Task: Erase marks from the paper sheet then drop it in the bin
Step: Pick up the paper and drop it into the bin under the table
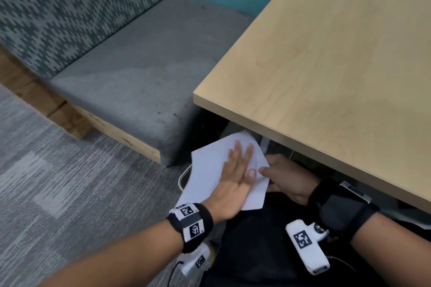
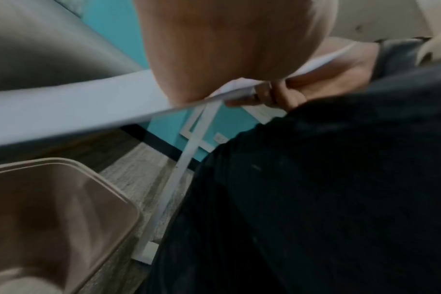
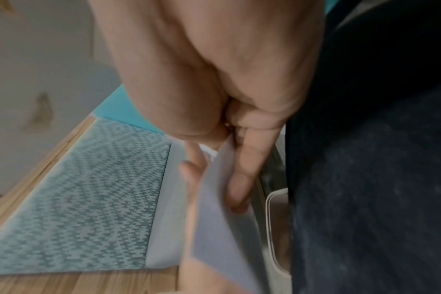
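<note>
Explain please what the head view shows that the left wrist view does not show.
Only the head view shows the wooden table top, the grey bench seat and the left hand flat on the paper sheet. Only the left wrist view shows the beige bin open below. Both show the right hand gripping the sheet's edge.

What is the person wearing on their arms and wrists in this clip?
Both forearms are bare, with no sleeves. The left hand has a black wristband carrying a white-and-grey block with two black square-pattern markers, and a white camera unit with another marker and a dark cable hangs below the wrist. The right hand has a wider black wrist wrap and a white rounded camera unit bearing a similar marker.
</note>
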`<state>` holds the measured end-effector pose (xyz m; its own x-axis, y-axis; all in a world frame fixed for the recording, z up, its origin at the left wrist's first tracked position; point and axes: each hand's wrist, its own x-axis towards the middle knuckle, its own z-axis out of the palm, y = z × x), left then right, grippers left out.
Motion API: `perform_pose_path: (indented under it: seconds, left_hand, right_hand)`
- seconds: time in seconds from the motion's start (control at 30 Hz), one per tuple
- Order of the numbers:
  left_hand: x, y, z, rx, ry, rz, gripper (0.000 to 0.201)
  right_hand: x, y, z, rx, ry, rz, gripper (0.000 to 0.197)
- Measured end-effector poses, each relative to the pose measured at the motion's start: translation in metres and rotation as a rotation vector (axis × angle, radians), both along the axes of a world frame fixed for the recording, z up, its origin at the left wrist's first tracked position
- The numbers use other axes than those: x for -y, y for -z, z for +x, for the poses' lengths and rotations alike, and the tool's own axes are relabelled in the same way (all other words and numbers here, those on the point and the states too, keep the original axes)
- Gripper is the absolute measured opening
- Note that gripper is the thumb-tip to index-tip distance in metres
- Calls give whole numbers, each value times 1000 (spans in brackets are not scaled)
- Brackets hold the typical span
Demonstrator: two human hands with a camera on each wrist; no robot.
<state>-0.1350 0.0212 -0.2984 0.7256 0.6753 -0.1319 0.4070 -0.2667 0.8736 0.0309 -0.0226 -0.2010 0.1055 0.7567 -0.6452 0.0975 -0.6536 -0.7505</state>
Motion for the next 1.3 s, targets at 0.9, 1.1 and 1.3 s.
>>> perform_pose_path:
  seconds: [0.9, 1.1, 1.3]
  left_hand:
    - [-50, 42, -62, -350, -292, 16, 87]
    - [11, -13, 7, 1, 60, 96, 63]
    - [-29, 54, -50, -613, -86, -47, 83]
  right_hand:
    - [7, 4, 25, 267, -96, -3, 30]
    - [5, -1, 0, 8, -64, -5, 34]
    - [26, -18, 23, -286, 57, 16, 36]
